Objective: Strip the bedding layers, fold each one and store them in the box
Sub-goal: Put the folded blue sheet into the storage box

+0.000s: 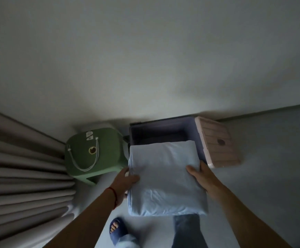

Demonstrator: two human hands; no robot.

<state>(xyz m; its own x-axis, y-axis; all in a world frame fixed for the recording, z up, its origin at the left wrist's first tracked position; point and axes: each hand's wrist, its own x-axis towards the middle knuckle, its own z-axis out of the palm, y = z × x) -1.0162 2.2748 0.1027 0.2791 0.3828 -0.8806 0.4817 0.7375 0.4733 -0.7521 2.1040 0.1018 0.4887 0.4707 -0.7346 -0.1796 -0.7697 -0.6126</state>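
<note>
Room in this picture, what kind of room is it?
Probably a bedroom corner at home. Long pleated curtains hang beside a green stool, and both hands hold folded light-blue bedding over an open storage box by the wall.

Dim, flat, greenish-grey light throughout; no lamp or window is seen. The folded sheet (165, 176) is rendered brightest, pale blue. Deep shadow is held inside the box (160, 133) and in the far corner behind it. Wide-angle bending is noted at the left curtain (20, 176). Overall softness and slight blur are recorded.
</note>
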